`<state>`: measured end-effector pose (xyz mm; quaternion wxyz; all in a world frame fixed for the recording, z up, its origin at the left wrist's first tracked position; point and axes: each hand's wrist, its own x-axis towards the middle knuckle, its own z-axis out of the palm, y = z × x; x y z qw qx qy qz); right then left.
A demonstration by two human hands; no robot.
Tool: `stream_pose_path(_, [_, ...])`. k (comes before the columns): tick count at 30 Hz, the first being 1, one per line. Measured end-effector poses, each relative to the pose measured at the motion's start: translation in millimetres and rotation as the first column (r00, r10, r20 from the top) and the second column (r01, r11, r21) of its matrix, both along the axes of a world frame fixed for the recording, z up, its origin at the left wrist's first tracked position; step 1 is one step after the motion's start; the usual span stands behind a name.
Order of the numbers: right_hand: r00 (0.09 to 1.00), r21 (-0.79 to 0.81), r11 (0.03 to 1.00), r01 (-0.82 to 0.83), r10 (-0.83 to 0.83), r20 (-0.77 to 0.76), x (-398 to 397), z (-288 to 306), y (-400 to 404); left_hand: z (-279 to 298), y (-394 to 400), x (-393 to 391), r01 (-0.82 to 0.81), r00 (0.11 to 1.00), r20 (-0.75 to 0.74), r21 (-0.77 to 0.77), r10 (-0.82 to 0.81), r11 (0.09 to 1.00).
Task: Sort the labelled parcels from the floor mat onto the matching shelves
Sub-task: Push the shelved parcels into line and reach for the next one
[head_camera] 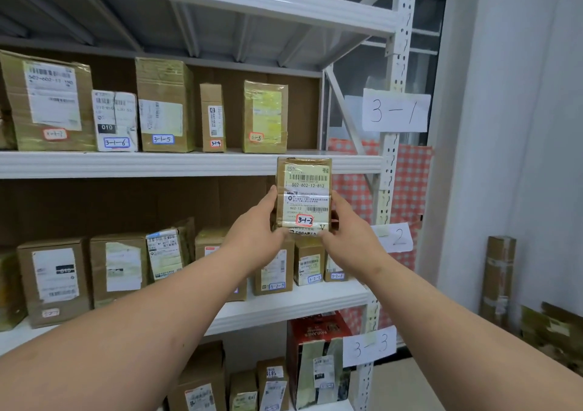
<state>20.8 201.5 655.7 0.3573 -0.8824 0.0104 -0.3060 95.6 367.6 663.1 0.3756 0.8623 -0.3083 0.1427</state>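
A small brown parcel (304,189) with a shipping label and a red tag reading 3-1-2 is held upright in front of the white shelf rack. My left hand (258,227) grips its left side and lower corner. My right hand (345,232) grips its right side. The parcel's top overlaps the front edge of the upper shelf (157,164), whose paper sign (396,112) reads 3-1. On that shelf stand parcels tagged 3-1-6 (115,120), 3-1-5 (164,104), 3-1-4 (213,117) and 3-1-3 (265,117). Bare shelf shows to the right of 3-1-3.
The shelf below (299,303) carries several parcels tagged 3-2-x, and the lowest shelf, signed 3-3 (369,346), holds more boxes including a red carton (315,341). A white upright post (391,158) bounds the rack on the right. Cardboard pieces (498,281) lean against the right wall.
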Motion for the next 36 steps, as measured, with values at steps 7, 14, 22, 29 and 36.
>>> stream_pose_path(7, [0.995,0.037,0.999,0.013,-0.017,0.097,39,17,-37,24,-40,18,-0.060,0.989,0.134,-0.051,0.067,0.997])
stream_pose_path(14, [0.978,0.001,1.000,0.014,-0.014,0.206,70,52,-77,58,-79,39,-0.104,0.963,0.239,-0.094,0.124,0.990])
stream_pose_path(22, [0.958,-0.069,0.998,0.013,0.007,0.286,105,89,-108,99,-114,81,-0.071,0.925,0.367,-0.087,0.098,0.994])
stream_pose_path(29, [0.962,-0.099,0.993,0.067,-0.038,0.269,155,104,-121,103,-135,138,-0.061,0.928,0.361,-0.088,0.089,0.994])
stream_pose_path(36, [0.975,-0.157,0.981,0.118,-0.084,0.206,206,108,-134,104,-145,190,-0.148,0.929,0.356,0.107,0.101,0.983])
